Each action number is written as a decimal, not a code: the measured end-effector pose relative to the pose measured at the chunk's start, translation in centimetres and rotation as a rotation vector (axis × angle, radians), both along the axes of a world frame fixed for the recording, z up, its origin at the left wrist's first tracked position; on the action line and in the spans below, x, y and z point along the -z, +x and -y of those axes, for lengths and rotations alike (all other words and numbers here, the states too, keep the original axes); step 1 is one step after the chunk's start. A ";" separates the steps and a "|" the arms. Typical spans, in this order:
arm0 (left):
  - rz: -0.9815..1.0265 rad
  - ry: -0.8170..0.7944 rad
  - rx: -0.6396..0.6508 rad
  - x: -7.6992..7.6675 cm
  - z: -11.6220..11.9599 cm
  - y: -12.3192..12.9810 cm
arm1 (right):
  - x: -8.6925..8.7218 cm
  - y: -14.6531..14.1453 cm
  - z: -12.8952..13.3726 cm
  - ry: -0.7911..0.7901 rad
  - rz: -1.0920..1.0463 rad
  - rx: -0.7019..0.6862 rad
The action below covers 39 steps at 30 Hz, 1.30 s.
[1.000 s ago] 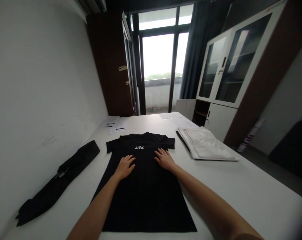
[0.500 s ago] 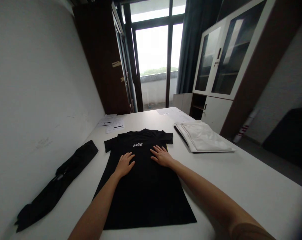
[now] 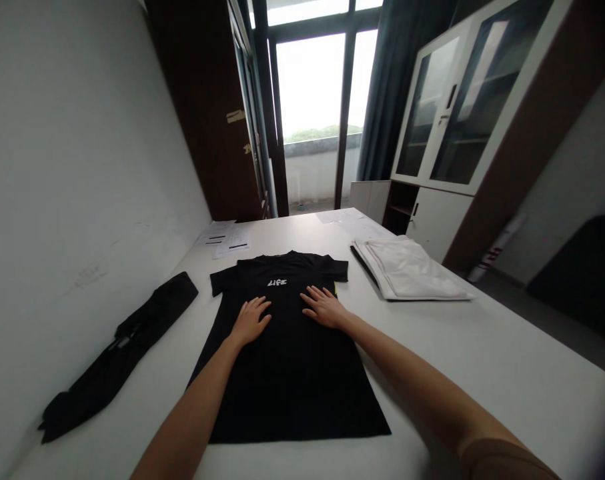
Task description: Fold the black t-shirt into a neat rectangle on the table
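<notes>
A black T-shirt (image 3: pixel 295 380) with white lettering on its chest lies spread flat on the white table (image 3: pixel 492 373), its collar at the far end and its hem toward me. On the left half of its chest rests my left hand (image 3: pixel 251 320), fingers stretched out and palm down. My right hand (image 3: pixel 323 307) lies flat in the same way near the shirt's right side, fingers spread, just below the sleeve. Neither hand grips the cloth. A small yellow patch shows at the shirt's right edge beside my right hand.
A folded black garment (image 3: pixel 122 353) lies along the wall on the left. To the right sits a stack of folded white cloth (image 3: pixel 407 270) with a dark layer beneath. Printed papers (image 3: pixel 232 241) lie at the far left. A white cabinet (image 3: pixel 439 223) stands beyond the table.
The view has tilted slightly, so the table and shirt appear a little higher. Both hands stay flat on the shirt in about the same places.
</notes>
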State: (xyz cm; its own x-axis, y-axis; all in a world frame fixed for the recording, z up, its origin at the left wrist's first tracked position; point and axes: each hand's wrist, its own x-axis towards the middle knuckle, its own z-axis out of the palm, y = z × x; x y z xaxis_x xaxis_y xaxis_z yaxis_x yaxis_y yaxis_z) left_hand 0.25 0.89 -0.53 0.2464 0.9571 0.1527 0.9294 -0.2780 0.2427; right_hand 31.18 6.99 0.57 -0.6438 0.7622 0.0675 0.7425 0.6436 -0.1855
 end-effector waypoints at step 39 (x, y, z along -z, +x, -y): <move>-0.091 0.028 -0.118 0.6 0.3 -0.3 | 0.8 -0.7 -1.0 0.026 -0.113 0.019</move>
